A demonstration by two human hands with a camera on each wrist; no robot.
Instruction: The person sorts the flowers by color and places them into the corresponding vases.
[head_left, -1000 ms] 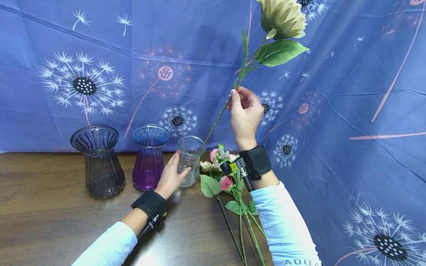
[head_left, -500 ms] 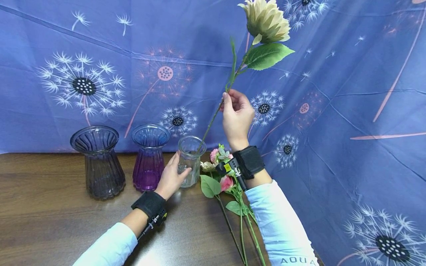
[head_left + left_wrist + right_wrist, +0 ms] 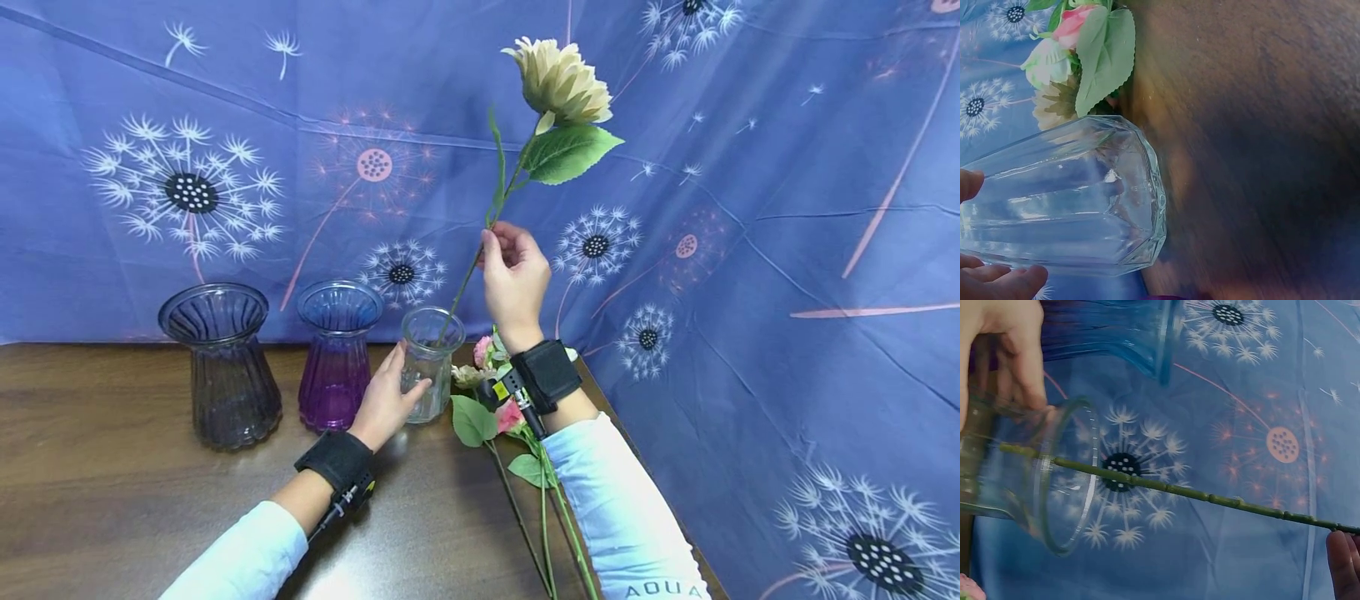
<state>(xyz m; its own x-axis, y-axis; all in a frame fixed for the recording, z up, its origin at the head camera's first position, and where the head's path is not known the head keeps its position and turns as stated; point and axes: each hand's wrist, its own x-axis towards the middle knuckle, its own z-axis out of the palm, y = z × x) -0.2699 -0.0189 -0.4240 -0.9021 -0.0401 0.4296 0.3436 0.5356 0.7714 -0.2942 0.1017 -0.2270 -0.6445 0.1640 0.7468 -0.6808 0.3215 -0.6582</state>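
My right hand point(image 3: 516, 279) pinches the green stem of a cream artificial flower point(image 3: 564, 83) between thumb and fingers. The bloom and one broad leaf rise above the hand. In the right wrist view the lower stem point(image 3: 1210, 499) slants through the rim into the neck of a clear glass vase point(image 3: 438, 375), its end inside the neck. My left hand point(image 3: 384, 396) holds this vase, thumb and fingers on opposite sides of it. The vase stands upright on the wooden table point(image 3: 420, 508); its faceted base point(image 3: 1141, 206) shows in the left wrist view.
To the left stand a purple-and-blue glass vase point(image 3: 333, 383) and a larger smoky grey vase point(image 3: 234, 387). Several pink and cream artificial flowers point(image 3: 510, 415) lie right of the clear vase, partly under my right forearm. A blue dandelion-print cloth point(image 3: 465, 108) hangs behind.
My right hand has moved left and down with the flower, and the stem's lower end has passed from beside the clear vase's rim into its neck. The left hand stays put.
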